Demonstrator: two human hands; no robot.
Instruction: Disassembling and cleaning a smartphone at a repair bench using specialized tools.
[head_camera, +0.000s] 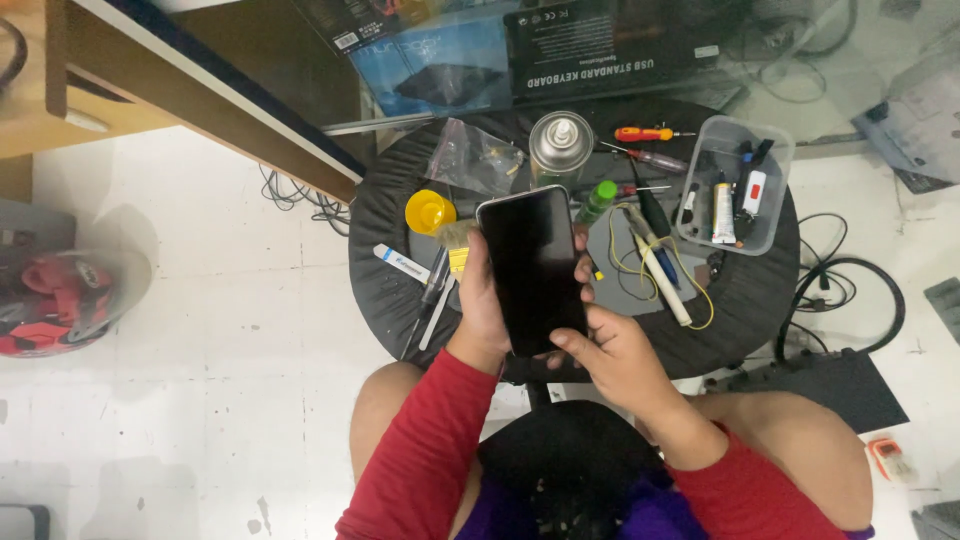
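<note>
Your phone (532, 265) is glossy black, and your sleeves (425, 455) are red. On the dark round counter (385, 235) sit a yellow cap (430, 211), a green-capped bottle (598, 200) and an orange-handled screwdriver (645, 133).

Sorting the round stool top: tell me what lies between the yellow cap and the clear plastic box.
In the head view, between the yellow cap and clear plastic box: the held phone, a spray can, a green-capped bottle and screwdrivers.

Left hand (487, 300) curled in a grip, right hand (612, 358) just beside, fingers bent, red-sleeved forearms.
</note>
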